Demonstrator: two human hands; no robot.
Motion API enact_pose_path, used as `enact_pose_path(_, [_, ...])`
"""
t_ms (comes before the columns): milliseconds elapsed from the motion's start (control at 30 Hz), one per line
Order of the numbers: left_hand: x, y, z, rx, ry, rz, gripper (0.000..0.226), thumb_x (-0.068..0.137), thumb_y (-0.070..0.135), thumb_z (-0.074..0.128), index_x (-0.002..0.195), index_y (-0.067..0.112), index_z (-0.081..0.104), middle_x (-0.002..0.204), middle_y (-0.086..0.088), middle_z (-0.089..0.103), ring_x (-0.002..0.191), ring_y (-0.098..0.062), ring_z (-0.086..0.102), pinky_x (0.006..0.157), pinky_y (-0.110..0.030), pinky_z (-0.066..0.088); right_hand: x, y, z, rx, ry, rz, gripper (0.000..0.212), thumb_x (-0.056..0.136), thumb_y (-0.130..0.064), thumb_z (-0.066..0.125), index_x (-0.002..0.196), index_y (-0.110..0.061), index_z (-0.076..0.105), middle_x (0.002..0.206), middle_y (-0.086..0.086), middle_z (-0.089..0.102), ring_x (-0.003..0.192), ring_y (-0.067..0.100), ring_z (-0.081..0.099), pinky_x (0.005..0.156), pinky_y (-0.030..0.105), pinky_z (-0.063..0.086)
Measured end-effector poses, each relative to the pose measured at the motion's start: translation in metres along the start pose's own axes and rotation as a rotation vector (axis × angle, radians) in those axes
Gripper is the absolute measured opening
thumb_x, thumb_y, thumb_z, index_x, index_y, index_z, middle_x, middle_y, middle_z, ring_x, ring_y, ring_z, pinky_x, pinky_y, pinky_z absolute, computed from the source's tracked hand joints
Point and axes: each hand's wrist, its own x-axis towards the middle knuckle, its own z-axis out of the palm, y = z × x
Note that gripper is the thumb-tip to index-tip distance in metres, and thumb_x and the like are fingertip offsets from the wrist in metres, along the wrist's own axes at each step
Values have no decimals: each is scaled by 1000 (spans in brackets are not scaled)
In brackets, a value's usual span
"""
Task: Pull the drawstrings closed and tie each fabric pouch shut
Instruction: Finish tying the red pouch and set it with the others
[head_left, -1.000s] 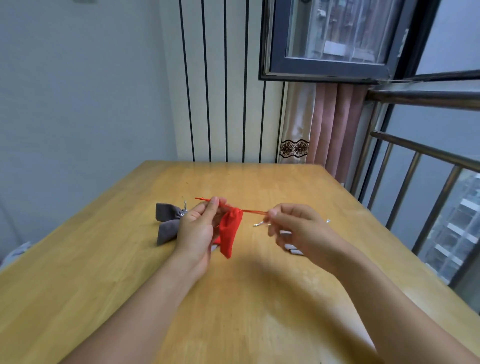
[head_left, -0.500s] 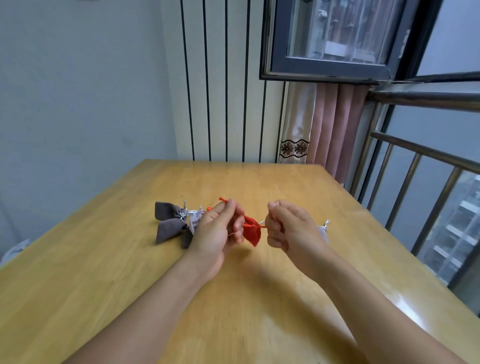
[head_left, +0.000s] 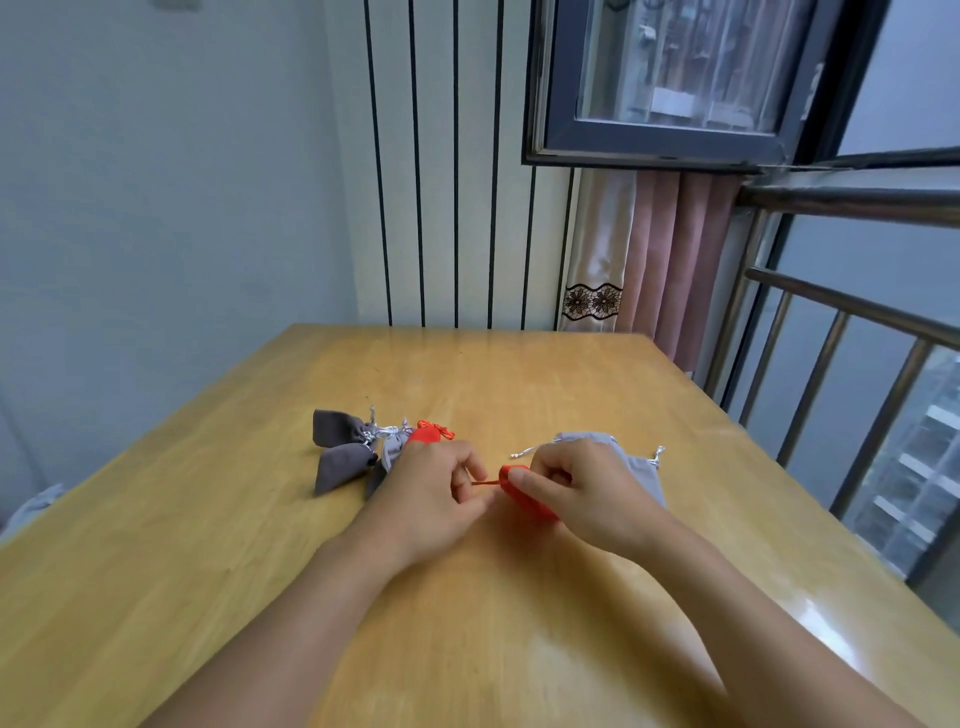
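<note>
A small red pouch (head_left: 527, 500) sits between my hands, low over the wooden table (head_left: 519, 649). My right hand (head_left: 582, 491) is closed around its body. My left hand (head_left: 434, 493) pinches the pouch's red drawstring (head_left: 485, 483), which runs taut and short between the two hands. Behind my left hand lies a second red pouch (head_left: 425, 435) with its cord tied, next to two dark grey pouches (head_left: 337, 444) and a light grey one (head_left: 393, 448), all cinched. A light grey pouch (head_left: 636, 462) lies behind my right hand, partly hidden.
The table's right edge runs along a metal railing (head_left: 852, 312) with a window beyond. A pink curtain (head_left: 670, 260) hangs at the far right corner. A striped wall panel (head_left: 457, 182) stands behind the far edge.
My hands have dropped lower toward the table and come close together. The red pouch went from hanging on a long stretched cord to being held in my right hand with a short cord.
</note>
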Motion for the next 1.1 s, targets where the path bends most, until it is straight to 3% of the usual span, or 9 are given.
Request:
enact_pose_path(67, [1, -3, 1, 28, -45, 7, 13, 84, 29, 74, 75, 21, 70, 59, 2, 64, 51, -3, 48, 54, -18, 40, 2, 4, 6, 118, -27, 40, 45, 95, -36, 64, 60, -12, 50, 53, -3, 47, 50, 7, 40, 52, 21, 34])
enact_pose_path(200, [-1, 5, 7, -245, -66, 12, 17, 88, 31, 70, 72, 26, 73, 77, 3, 59, 60, -5, 46, 62, -20, 39, 9, 13, 14, 331, -76, 110, 47, 100, -34, 58, 73, 4, 53, 60, -1, 48, 54, 10, 40, 55, 26, 34])
enact_pose_path(333, [0, 11, 9, -509, -31, -17, 22, 88, 33, 66, 71, 22, 75, 103, 4, 63, 69, -10, 51, 69, -26, 43, 9, 10, 17, 422, -157, 112, 40, 103, -34, 51, 68, -15, 54, 59, -9, 40, 55, 7, 35, 56, 23, 30])
enact_pose_path(500, [2, 16, 10, -909, -34, -208, 26, 87, 29, 60, 83, 8, 75, 93, -18, 75, 81, -20, 69, 73, -22, 51, 10, 12, 13, 329, -76, 36, 41, 99, -45, 53, 70, -18, 61, 91, 1, 56, 80, 5, 53, 76, 25, 45])
enact_pose_path(600, [5, 12, 7, -939, -120, -216, 31, 94, 31, 55, 97, 7, 75, 98, -22, 73, 94, -26, 69, 86, -28, 48, 9, 11, 8, 388, -58, 24, 35, 101, -38, 54, 81, -13, 68, 85, -4, 62, 76, 7, 54, 75, 26, 44])
enact_pose_path(700, [6, 8, 4, -923, -104, -228, 30, 93, 30, 58, 98, 7, 76, 102, -20, 73, 100, -27, 66, 95, -34, 45, 7, 6, 8, 403, -24, 18, 29, 100, -29, 57, 85, -8, 70, 69, 3, 61, 58, 4, 50, 59, 19, 40])
enact_pose_path(800, [5, 11, 2, -841, -27, -237, 24, 85, 32, 67, 89, 12, 79, 97, -26, 70, 85, -20, 62, 83, -29, 44, 8, 8, 8, 424, -5, -5, 16, 98, -20, 61, 94, -8, 70, 66, 7, 56, 59, 10, 53, 62, 24, 44])
enact_pose_path(900, [3, 12, -3, -777, -23, -222, 25, 79, 36, 71, 86, 14, 79, 86, -8, 76, 76, -9, 64, 75, -24, 46, 8, 5, 4, 509, -51, -53, 11, 97, -15, 63, 107, -11, 63, 61, 6, 57, 60, 19, 58, 66, 29, 50])
enact_pose_path(1100, [1, 11, -6, -710, -211, -109, 19, 95, 21, 59, 99, 14, 76, 97, -6, 76, 91, -8, 67, 84, -18, 49, 6, 3, -11, 536, -152, -95, 14, 97, -15, 64, 104, -5, 58, 60, 13, 58, 57, 23, 56, 57, 18, 46])
